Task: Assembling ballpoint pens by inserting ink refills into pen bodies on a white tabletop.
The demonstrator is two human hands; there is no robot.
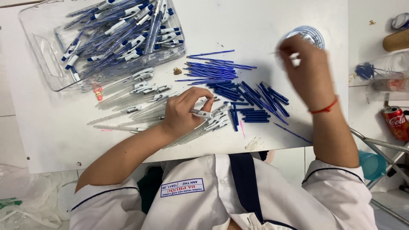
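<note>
My left hand (183, 111) grips a clear pen barrel with a white clip (202, 113) over a spread of empty clear barrels (140, 111) on the white table (264, 25). My right hand (307, 72), with a red string on the wrist, is raised over a small clear round cup (310, 35) at the far right; its fingers are pinched, and whether they hold anything is blurred. Between the hands lie blue ink refills (217, 71) and short blue pen parts (255, 104).
A clear plastic bin (42, 59) full of finished blue-and-white pens stands at the far left. Off the table's right edge are a red drink can (396, 122), a clear container with blue bits (383, 70) and a teal cup (371, 165). A plastic bag (21, 204) lies lower left.
</note>
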